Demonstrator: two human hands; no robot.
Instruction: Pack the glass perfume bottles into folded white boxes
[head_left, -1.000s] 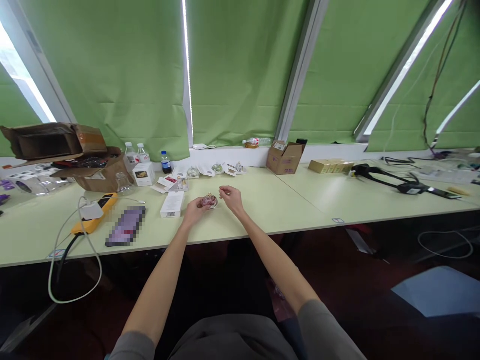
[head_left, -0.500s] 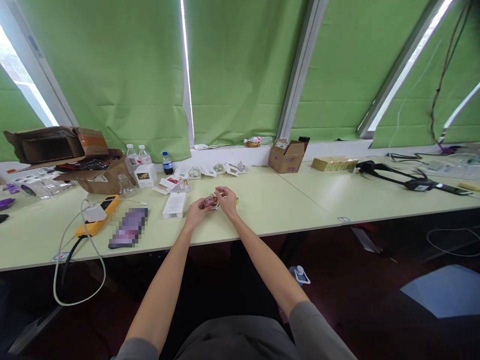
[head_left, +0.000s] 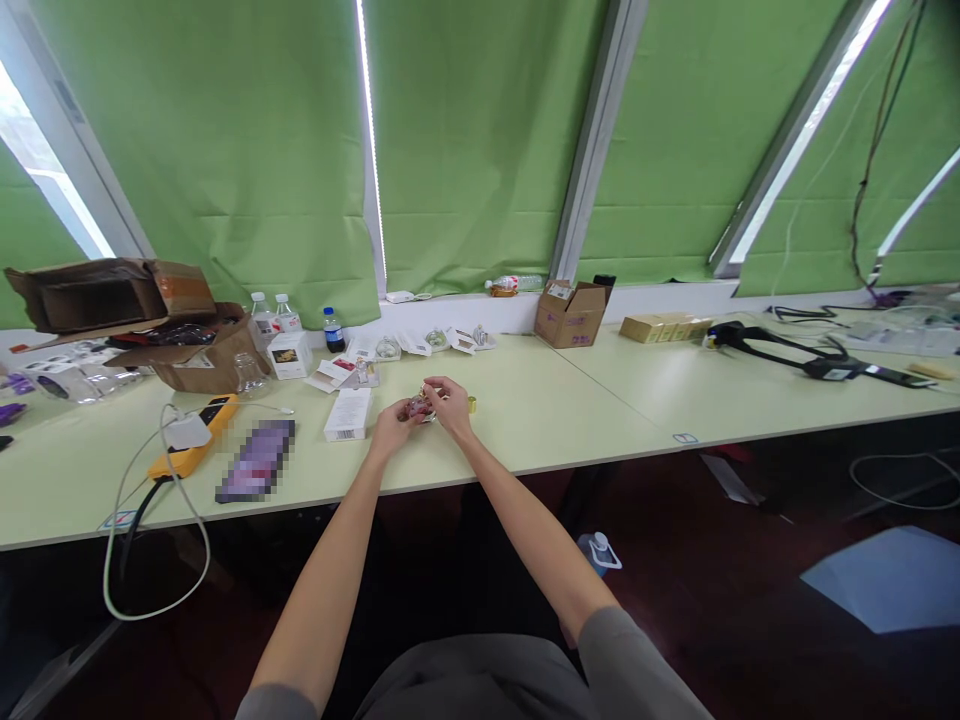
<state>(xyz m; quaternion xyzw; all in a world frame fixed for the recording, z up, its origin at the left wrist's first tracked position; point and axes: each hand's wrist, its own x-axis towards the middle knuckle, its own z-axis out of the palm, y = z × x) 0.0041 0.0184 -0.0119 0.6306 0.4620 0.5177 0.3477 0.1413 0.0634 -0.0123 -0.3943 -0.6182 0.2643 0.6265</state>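
Note:
My left hand (head_left: 391, 428) is closed round a small round pink glass bottle (head_left: 417, 407) just above the pale green table (head_left: 570, 410). My right hand (head_left: 448, 402) is at the top of the same bottle, its fingers pinched on the bottle's gold neck. A small gold cap (head_left: 472, 404) lies on the table just right of my right hand. A flat white box (head_left: 347, 414) lies to the left of my left hand.
To the left lie a blurred phone (head_left: 256, 460), a yellow power strip (head_left: 191, 444) with a white cable, open cardboard boxes (head_left: 191, 350) and water bottles (head_left: 268, 311). Small bottles and white cartons (head_left: 409, 343) sit behind my hands. A cardboard box (head_left: 570, 315) and black gear (head_left: 810, 358) lie right.
My right hand moved left from beside the bottle onto its top. A gold cap now lies on the table to its right. My left hand kept hold of the bottle.

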